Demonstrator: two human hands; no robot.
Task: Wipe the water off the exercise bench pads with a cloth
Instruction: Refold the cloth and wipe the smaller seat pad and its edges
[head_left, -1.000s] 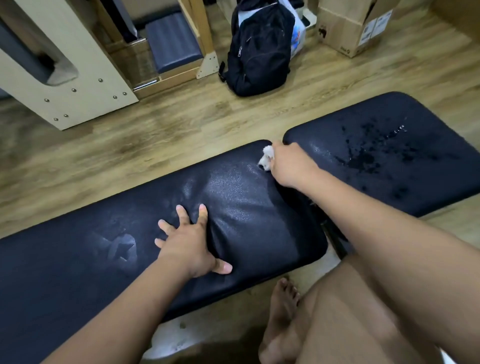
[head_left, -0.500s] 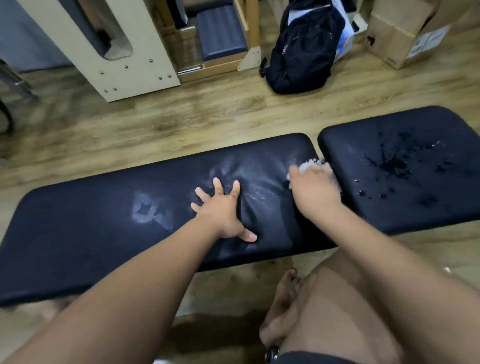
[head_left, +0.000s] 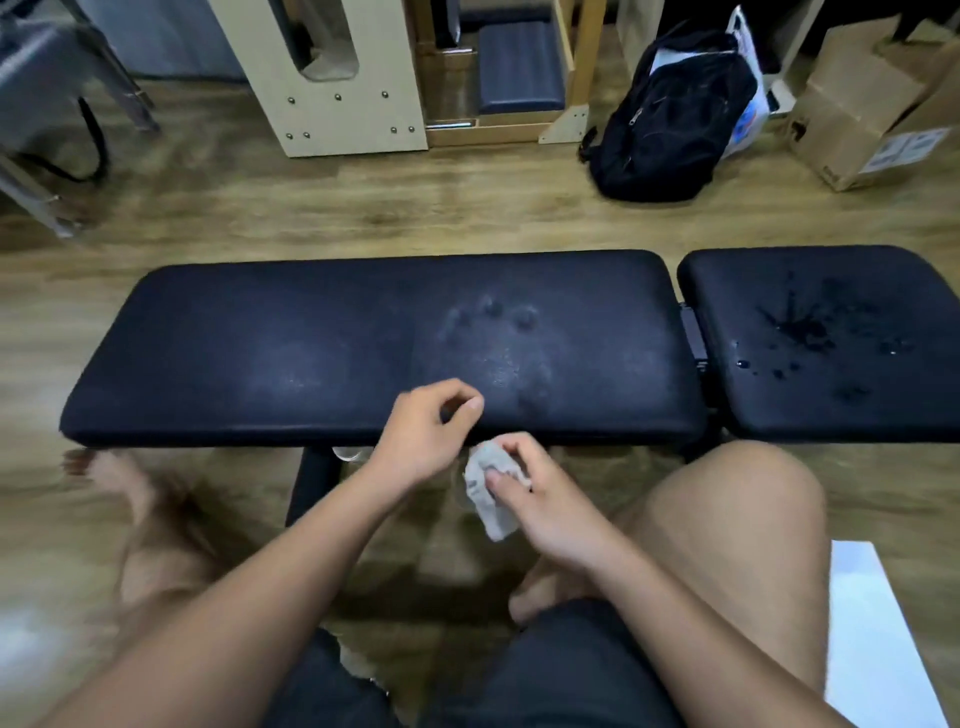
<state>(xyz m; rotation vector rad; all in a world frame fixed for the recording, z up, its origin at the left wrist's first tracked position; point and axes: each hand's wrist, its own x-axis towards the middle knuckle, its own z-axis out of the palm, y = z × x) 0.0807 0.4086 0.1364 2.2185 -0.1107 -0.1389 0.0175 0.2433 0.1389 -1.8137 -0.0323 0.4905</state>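
Note:
The long black bench pad (head_left: 311, 343) lies across the middle, with faint damp smears and fingertip marks near its right half. The shorter pad (head_left: 831, 395) at the right carries a splash of water drops (head_left: 802, 330). My right hand (head_left: 545, 499) holds a crumpled white cloth (head_left: 485, 491) just below the long pad's front edge, off the bench. My left hand (head_left: 426, 434) hovers over that front edge with its fingers loosely curled and nothing in it.
A black backpack (head_left: 670, 109) and a cardboard box (head_left: 862, 119) sit on the wooden floor behind the bench. A pale wooden frame (head_left: 332, 93) with a padded step stands at the back. My bare knees and feet are under the bench's near side.
My right hand pulled the cloth off the pad gap back toward me. My left hand lifted from the long pad, leaving fingertip marks. The view swung left and back.

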